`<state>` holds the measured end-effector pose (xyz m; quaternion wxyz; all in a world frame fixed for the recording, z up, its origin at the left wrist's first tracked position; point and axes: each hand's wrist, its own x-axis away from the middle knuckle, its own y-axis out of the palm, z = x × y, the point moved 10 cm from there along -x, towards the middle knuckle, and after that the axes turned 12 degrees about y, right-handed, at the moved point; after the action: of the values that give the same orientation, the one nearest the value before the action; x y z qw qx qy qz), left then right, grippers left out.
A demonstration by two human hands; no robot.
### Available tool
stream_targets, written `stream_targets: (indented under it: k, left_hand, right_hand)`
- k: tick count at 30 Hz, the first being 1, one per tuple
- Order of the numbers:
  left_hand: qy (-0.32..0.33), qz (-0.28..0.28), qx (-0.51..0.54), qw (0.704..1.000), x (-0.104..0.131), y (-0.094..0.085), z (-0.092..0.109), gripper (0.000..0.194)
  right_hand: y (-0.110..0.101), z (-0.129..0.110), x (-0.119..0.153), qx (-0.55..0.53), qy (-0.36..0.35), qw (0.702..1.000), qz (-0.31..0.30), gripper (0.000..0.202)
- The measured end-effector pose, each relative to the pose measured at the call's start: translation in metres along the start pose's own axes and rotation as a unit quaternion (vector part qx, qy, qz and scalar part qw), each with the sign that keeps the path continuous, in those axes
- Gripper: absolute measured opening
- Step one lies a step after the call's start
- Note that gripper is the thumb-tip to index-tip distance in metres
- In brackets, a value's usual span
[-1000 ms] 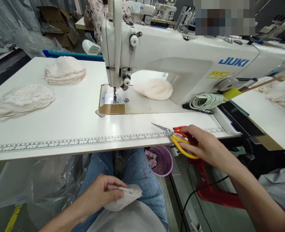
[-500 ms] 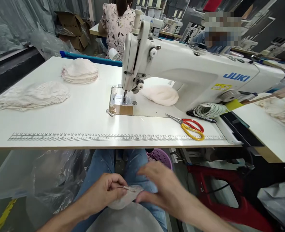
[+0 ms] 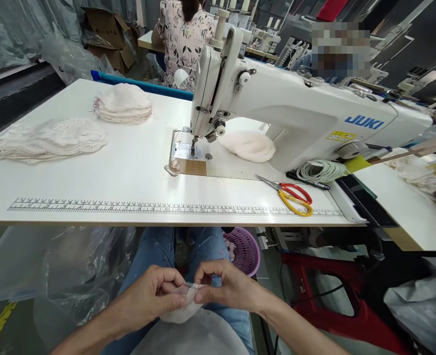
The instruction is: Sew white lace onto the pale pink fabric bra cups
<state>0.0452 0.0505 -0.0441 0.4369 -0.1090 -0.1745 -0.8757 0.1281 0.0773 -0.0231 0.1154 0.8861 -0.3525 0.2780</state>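
Note:
Over my lap, below the table edge, a small pale fabric piece [image 3: 181, 311] hangs between my hands. My left hand [image 3: 158, 292] is closed on its left side, thumb on top. With thumb and fingertips my right hand [image 3: 223, 287] pinches the upper right edge, close to the left fingers. What lies under the fingertips is too small to make out. Beyond them stands a white sewing machine [image 3: 295, 93], with a rounded cream fabric piece [image 3: 249, 146] lying under its arm.
Two fabric stacks, a lacy one [image 3: 51, 140] and a pinkish one [image 3: 124, 103], lie on the left of the table [image 3: 129, 180]. Scissors [image 3: 290, 195] and coiled cord [image 3: 319, 171] lie at right. A purple basket [image 3: 245, 251] stands below. Another person [image 3: 183, 39] sits ahead.
My right hand has moved left and down, from open beside the fabric to pinching its edge. My left hand keeps its hold. The view has shifted slightly.

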Motion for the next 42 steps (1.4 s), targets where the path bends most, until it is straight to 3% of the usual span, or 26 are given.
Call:
stream_targets:
  k: [5, 13, 18, 23, 31, 36, 42]
  left_hand:
    - [0.01, -0.002, -0.024, 1.0, 0.0, -0.003, 0.005, 0.023]
    - [-0.004, 0.003, -0.022, 1.0, 0.004, -0.007, -0.002, 0.02]
    - [-0.019, -0.02, -0.035, 0.999, 0.01, -0.011, -0.008, 0.011]
    - [-0.035, -0.01, -0.047, 0.998, 0.014, -0.017, -0.015, 0.019]
    - [-0.027, -0.009, -0.07, 0.997, 0.016, -0.026, -0.011, 0.019]
    - [-0.007, -0.025, -0.025, 0.999, 0.014, -0.021, -0.007, 0.02]
    - [-0.005, 0.019, -0.024, 1.0, 0.006, -0.024, -0.023, 0.023]
  right_hand:
    - [0.003, 0.0, -0.005, -0.009, 0.008, 1.0, -0.007, 0.039]
    - [0.007, -0.001, -0.013, -0.011, 0.005, 1.0, -0.006, 0.039]
    - [0.005, 0.01, -0.017, -0.088, 0.041, 0.995, -0.033, 0.039]
    - [0.004, 0.025, -0.023, -0.149, 0.075, 0.985, -0.044, 0.041]
    - [0.007, 0.028, -0.027, -0.15, 0.088, 0.984, -0.044, 0.04]
    - [0.01, 0.025, -0.029, -0.131, 0.08, 0.987, -0.043, 0.04]
    - [0.012, 0.014, -0.025, -0.069, 0.052, 0.995, -0.046, 0.04]
